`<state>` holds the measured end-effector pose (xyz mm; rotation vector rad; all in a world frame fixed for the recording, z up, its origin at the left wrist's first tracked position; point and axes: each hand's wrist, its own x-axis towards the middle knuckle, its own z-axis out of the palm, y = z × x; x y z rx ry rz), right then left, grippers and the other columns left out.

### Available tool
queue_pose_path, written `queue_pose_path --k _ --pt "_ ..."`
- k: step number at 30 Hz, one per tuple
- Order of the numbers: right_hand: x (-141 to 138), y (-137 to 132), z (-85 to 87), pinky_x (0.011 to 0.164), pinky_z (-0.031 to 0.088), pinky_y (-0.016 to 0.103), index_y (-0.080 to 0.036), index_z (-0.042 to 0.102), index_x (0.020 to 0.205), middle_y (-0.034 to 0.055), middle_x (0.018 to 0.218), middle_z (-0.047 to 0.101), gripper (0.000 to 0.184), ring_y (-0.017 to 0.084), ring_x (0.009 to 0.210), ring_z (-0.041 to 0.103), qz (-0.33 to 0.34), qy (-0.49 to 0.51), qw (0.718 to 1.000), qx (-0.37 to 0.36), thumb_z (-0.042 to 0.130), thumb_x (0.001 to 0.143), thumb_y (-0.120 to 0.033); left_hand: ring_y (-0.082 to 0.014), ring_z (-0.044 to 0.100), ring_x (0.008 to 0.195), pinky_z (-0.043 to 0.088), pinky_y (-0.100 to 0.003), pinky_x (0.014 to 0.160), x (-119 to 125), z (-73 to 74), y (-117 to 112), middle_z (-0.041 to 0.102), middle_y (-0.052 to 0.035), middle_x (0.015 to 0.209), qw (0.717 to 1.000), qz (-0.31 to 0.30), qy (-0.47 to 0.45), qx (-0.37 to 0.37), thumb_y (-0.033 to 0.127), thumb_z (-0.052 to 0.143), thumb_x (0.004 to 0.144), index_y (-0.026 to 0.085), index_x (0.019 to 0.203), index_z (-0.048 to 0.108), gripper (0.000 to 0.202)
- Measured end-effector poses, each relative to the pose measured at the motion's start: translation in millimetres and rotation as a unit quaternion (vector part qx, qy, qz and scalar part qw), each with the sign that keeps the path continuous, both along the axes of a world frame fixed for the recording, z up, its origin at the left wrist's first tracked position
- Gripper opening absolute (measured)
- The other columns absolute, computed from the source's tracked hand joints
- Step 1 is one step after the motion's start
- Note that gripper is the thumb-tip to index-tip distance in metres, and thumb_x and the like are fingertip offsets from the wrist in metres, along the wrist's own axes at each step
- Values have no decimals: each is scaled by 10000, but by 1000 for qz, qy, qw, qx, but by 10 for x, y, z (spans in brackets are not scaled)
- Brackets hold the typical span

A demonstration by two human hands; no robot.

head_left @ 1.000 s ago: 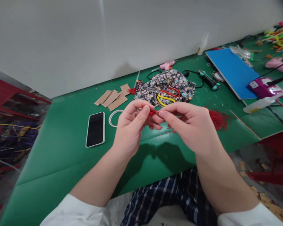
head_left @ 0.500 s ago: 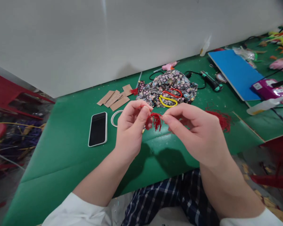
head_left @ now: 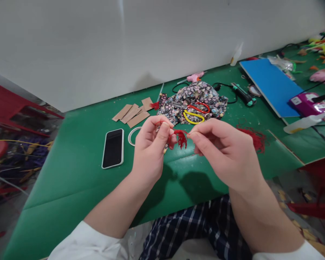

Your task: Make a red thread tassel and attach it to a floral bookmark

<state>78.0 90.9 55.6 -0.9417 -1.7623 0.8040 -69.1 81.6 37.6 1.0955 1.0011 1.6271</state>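
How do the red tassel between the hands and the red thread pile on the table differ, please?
The tassel is held up between the left hand and right hand, while the pile lies on the table. The tassel looks smaller than the pile, which the right hand partly hides. The tassel's strands hang down together; the pile's lie in a loose tangle. Both are red.

Red threads (head_left: 181,139) — partly hidden by hands (head_left: 151,144) (head_left: 226,150), pink tool (head_left: 319,75) — cut by right edge

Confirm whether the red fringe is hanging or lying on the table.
Hanging: the red fringe droops between the left hand and the right hand, whose shadows fall on the green table below.
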Motion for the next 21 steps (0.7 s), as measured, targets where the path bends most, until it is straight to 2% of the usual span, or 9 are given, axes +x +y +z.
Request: queue_pose_path --k 6,10,16,21 --pt "14 13 -3 485 453 163 -198 602 821 -38 650 596 124 59 533 546 59 7 997 -52 495 882 -211 -60 512 559 452 -170 506 3 -3 22 520 22 705 1000 -8 -10 -1 364 618 817 211 770 585 163" --pt "14 -3 0 485 453 160 -201 622 850 -44 647 603 115 53 519 544 66 1 996 -60 510 874 -210 -65 503 589 441 -167 525 4 3 11 531 19 712 1000 -11 -25 1 343 655 786 198 740 591 165" --pt "2 -28 -14 475 438 151 -215 631 899 -55 654 610 136 43 503 533 57 -24 998 -23 502 865 -191 -76 502 649 447 -178 597 8 15 0 509 21 711 999 -15 -39 3 345 644 797 192 746 579 173" --pt "-5 -53 0 514 439 145 -214 633 835 -46 731 657 169 47 564 568 17 -66 996 52 504 820 -107 -91 510 746 437 -180 661 24 27 -30 521 -2 766 999 -16 -22 38 297 609 834 187 774 604 125"
